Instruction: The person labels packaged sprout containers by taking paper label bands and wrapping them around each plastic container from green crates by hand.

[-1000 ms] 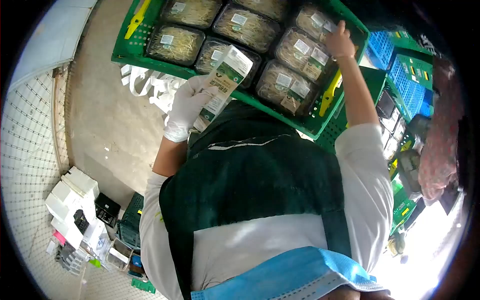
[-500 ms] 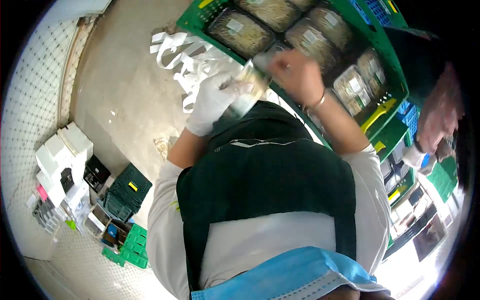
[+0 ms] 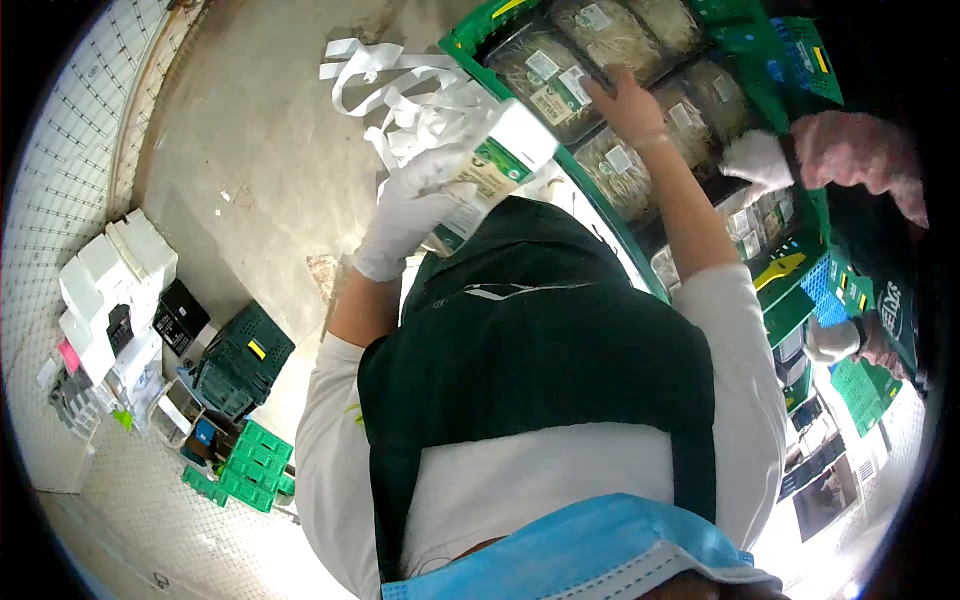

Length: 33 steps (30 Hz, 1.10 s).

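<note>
My left hand (image 3: 410, 215), in a white glove, is closed around a stack of green and cream printed labels (image 3: 492, 172) with a white edge, held in front of my apron. My bare right hand (image 3: 632, 110) reaches over the green crate (image 3: 585, 180). Its fingers are stretched out and touch down beside a green and cream label (image 3: 562, 97) on a clear-lidded pack (image 3: 528, 62) of pale, thin shoots. Several similar packs sit in the crate, most with a small white sticker.
White strips (image 3: 400, 95) lie tangled on the floor left of the crate. A co-worker's gloved hand (image 3: 757, 162) is over the crate's right side. White boxes (image 3: 115, 265), a dark green crate (image 3: 245, 360) and bright green crates (image 3: 258, 465) stand at the left.
My right hand has moved up over the upper-left pack, where a green and cream label now shows. The labels in my left hand are tilted into clearer view. The co-worker's hand has come over the crate.
</note>
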### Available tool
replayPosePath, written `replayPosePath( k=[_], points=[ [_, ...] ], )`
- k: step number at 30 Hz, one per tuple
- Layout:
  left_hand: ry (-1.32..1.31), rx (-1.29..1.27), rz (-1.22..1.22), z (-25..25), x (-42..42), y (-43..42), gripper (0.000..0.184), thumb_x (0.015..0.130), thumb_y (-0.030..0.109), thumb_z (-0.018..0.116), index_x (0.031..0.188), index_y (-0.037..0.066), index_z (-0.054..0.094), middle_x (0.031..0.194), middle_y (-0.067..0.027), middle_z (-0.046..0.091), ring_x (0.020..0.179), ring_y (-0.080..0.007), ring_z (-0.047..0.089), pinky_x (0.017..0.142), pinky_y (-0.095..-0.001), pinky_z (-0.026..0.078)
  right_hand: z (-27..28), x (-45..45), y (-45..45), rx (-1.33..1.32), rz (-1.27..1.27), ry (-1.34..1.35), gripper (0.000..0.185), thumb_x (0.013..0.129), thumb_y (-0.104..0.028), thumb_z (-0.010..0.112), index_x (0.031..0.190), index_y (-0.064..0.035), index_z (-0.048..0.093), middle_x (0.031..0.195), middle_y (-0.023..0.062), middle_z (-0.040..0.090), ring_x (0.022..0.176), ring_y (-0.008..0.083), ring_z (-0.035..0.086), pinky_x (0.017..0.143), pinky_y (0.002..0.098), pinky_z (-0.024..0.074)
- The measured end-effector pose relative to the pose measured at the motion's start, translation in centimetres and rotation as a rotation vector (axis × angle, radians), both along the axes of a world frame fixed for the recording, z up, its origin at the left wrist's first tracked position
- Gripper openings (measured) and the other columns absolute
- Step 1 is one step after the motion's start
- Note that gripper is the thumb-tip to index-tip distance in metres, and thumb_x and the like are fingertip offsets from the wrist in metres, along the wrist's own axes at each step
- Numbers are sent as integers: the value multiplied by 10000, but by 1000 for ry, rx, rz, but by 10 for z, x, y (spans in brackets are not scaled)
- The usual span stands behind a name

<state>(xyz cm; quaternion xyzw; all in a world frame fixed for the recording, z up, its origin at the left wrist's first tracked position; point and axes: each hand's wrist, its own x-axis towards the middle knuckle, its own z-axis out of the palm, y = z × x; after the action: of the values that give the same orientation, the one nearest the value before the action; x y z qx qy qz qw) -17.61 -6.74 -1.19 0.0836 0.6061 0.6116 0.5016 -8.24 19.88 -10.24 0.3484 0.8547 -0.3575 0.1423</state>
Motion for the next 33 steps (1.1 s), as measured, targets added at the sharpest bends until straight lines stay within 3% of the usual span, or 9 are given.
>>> replayPosePath(
  k=[3,5,9,14,18,27,29,31,33],
  points=[
    [-22,41,-20,-7,-1,12,278,725,18,560,999,-31,537,960,-69,560,818,-106,526,711,-238,423,66,14,-47,-902,59,689,447,735,-330,611,1068,-56,493,804,129,561,638,222,560,610,295,462],
    [293,-5,-347,-10,-10,17,227,737,25,566,959,-19,547,892,-42,554,778,-88,505,693,-228,416,100,16,-58,-394,201,490,273,723,-208,629,914,-31,547,670,137,545,585,236,545,559,308,437],
    [332,30,-104,0,5,48,125,722,82,617,782,-11,559,724,-39,526,674,-79,457,614,-232,395,108,17,-76,-314,96,535,188,730,-114,612,883,-11,576,727,127,573,595,198,537,567,277,431],
    [382,-183,-235,0,-5,50,135,718,111,641,734,-3,569,636,-16,553,551,-56,460,514,-226,383,76,4,-19,262,-67,547,145,724,-238,590,770,-101,603,701,82,602,624,251,582,534,323,465],
    [76,-238,-62,-18,-17,29,104,751,84,590,799,-8,583,735,-31,593,617,-63,532,544,-187,418,-16,-9,78,434,-44,188,428,746,-324,569,1000,-6,436,1007,239,508,839,374,534,699,433,448],
    [11,-201,-97,-5,-13,35,174,744,71,592,898,-5,563,775,-40,592,663,-84,542,591,-206,436,-73,11,110,855,-109,-214,541,814,-487,361,1240,-156,320,1202,168,402,1008,339,486,762,475,418],
    [-25,-174,-25,-1,-7,46,207,743,62,590,933,-10,552,804,-44,591,695,-91,548,620,-213,444,-55,23,120,505,27,-272,527,812,-506,354,1164,-120,424,1105,138,497,997,282,502,783,420,419],
    [-31,27,-55,2,-4,56,270,739,44,585,993,-23,525,887,-59,579,781,-101,545,694,-229,445,23,23,64,-428,23,432,436,800,-435,456,1068,-95,507,941,111,570,899,238,540,751,361,439],
    [-49,-37,-117,-2,-7,58,278,737,39,581,1002,-21,525,929,-68,566,829,-103,534,721,-222,427,65,24,-3,-685,-57,648,326,763,-300,571,989,-67,540,846,99,574,767,200,556,681,316,453]
  ],
)
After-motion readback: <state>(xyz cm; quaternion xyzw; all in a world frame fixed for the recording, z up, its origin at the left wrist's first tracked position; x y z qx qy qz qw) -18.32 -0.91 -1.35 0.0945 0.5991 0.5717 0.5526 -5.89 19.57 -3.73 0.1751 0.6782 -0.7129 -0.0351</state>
